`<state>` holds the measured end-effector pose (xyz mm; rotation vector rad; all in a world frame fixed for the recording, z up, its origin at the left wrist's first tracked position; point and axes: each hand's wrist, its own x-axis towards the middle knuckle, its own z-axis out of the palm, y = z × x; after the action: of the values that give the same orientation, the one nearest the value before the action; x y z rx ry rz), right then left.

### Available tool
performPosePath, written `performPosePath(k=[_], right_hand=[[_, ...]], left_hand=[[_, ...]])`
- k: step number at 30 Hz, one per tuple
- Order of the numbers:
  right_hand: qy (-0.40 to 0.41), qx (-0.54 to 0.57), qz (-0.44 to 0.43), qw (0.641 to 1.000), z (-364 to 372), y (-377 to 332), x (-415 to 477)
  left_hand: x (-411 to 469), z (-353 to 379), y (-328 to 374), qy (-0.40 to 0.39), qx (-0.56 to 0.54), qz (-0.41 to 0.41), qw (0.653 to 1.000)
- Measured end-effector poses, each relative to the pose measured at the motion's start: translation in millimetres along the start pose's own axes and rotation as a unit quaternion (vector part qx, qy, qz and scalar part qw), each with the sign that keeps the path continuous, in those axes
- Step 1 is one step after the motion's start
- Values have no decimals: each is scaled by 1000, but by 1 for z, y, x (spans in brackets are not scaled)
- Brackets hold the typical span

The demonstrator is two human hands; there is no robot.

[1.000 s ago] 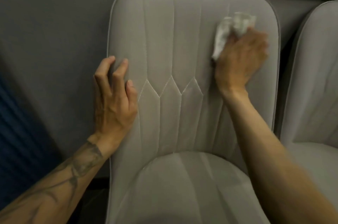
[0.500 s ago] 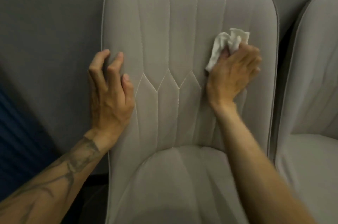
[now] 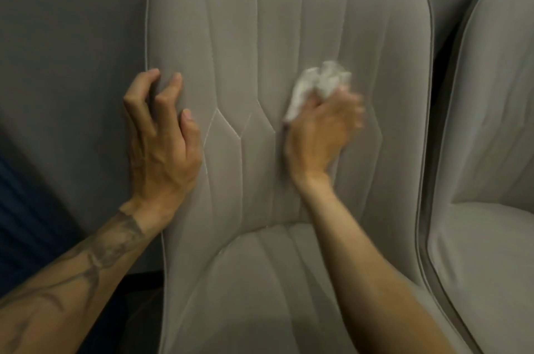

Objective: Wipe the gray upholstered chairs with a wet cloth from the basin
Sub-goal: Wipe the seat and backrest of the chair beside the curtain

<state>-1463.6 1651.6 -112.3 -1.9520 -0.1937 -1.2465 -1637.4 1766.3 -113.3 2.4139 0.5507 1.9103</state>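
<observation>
A gray chair (image 3: 260,35) is seen from the front, its stitched backrest filling most of the view and its seat running down to the lower edge. A white cloth (image 3: 316,87) is bunched and pressed against the backrest, right of the middle seam and just above the row of pointed stitching. It is held in the right hand (image 3: 318,134), whose grip is closed around the lower part of the cloth while the crumpled upper part sticks out above the fingers; the hand and cloth are blurred. The left hand (image 3: 163,139) is laid on the left side of the backrest, its grip open and holding nothing, with the fingers bent and the fingertips set near the piped edge. A tattoo is shown on the left forearm. A second chair (image 3: 491,151) is placed just beside the first on the right, only partly in view. A gray wall (image 3: 72,64) is seen behind the chairs.
</observation>
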Motion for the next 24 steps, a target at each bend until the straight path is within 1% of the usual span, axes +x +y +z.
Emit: performPosePath(k=[1, 2, 3, 4, 5, 6, 7, 8, 9, 10, 11, 12, 14, 15, 16, 17, 18, 19, 20, 21, 22, 23, 24], right_hand=[[-44, 46, -66, 996, -3, -11, -24], [-90, 82, -152, 981, -7, -14, -45], [-126, 94, -233, 960, -11, -7, -55], [-143, 85, -297, 940, -13, 6, -48], [-127, 53, -327, 935, -11, 22, -27], [-95, -2, -314, 945, -6, 39, -4], [-48, -58, -259, 963, -2, 53, 22], [6, -94, -177, 980, 1, 62, 45], [55, -106, -98, 988, 2, 65, 59], [76, -105, -44, 991, 3, 60, 58], [73, -100, -22, 992, 4, 51, 42], [45, -82, -33, 995, 6, 39, 16], [-52, -5, -125, 991, -1, 21, -40], [-98, 26, -179, 979, -6, 23, -56], [-123, 40, -234, 964, -8, 34, -55], [-117, 32, -273, 954, -9, 48, -38], [-93, -2, -284, 954, -8, 63, -15], [-53, -47, -263, 962, -6, 78, 9], [-5, -81, -213, 974, -3, 88, 30], [38, -92, -153, 983, -2, 93, 42], [61, -94, -108, 988, -2, 91, 39], [59, -91, -82, 991, 0, 85, 21], [26, -71, -83, 994, 0, 78, -7]], left_hand=[[0, 0, -1, -2, -2, 3, 1000], [0, 0, -2, -4, -6, 5, 1000], [0, 1, -2, -5, -10, 6, 1000], [0, 0, -2, -5, -11, 5, 1000], [-1, 0, -1, -2, -10, 6, 1000], [-1, 1, -2, 0, -10, 7, 1000], [-2, 1, -3, 2, -12, 8, 1000], [-2, 2, -4, 3, -13, 8, 1000], [-1, 2, -4, 3, -15, 9, 1000], [-1, 3, -3, 2, -18, 8, 1000], [-1, 3, -2, 3, -18, 7, 1000], [-1, 2, -1, 4, -18, 7, 1000], [-2, 2, -2, 7, -18, 12, 1000], [-2, 2, -2, 5, -19, 15, 1000], [-2, 1, -2, 3, -20, 15, 1000], [-2, 1, -2, 2, -21, 15, 1000], [-2, 1, -1, 4, -21, 13, 1000], [-2, 1, -1, 6, -19, 12, 1000], [-3, 1, -1, 7, -16, 11, 1000], [-3, 1, -2, 7, -13, 10, 1000], [-4, 1, -2, 6, -13, 10, 1000], [-3, 1, -1, 6, -17, 12, 1000], [-3, 1, 0, 7, -21, 13, 1000]])
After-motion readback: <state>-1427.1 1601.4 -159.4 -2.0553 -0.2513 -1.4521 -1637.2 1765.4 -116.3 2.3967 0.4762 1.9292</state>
